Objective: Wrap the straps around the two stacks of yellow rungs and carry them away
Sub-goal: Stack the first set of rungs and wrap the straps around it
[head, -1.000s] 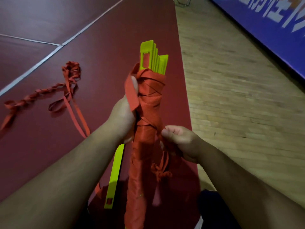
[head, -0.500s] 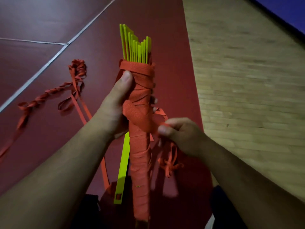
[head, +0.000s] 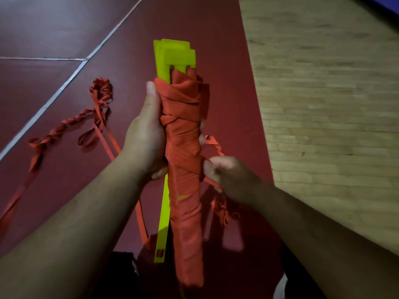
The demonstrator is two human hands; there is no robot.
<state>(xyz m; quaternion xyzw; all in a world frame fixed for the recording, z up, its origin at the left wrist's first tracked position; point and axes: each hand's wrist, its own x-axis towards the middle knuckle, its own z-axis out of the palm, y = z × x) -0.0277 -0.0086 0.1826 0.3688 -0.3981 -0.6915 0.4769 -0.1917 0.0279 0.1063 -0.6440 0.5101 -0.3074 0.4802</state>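
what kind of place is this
Likely an indoor sports hall or gym: dark red court flooring marked with white lines, pale wood-plank floor beside it, and yellow rungs bound in orange straps.

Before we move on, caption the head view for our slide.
Left hand grips the upright, strap-wrapped stack of yellow rungs while the right hand pinches the orange strap at its side.
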